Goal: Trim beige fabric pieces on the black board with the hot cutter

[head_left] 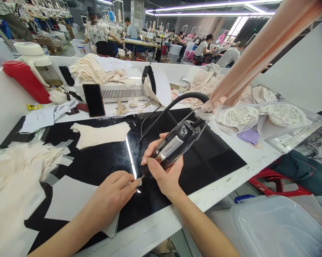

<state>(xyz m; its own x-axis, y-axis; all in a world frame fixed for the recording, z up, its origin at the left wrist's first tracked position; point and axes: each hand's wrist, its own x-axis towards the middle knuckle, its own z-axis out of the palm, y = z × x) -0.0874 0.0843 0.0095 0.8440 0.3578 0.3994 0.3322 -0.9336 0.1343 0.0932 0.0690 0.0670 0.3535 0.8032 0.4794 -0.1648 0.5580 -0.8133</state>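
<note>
Black cutter clamped in right hand; left hand pins fabric piece flat with fingers spread; fingertips best kept clear of tip.

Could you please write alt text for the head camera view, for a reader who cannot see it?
A person's right hand grips a black and silver corded handheld tool, its tip down on a glossy black worktable, while the left hand presses a small pale fabric piece flat beside the tip. Cream fabric cut pieces and lace bra cups lie around; other workers sit far behind.
</note>
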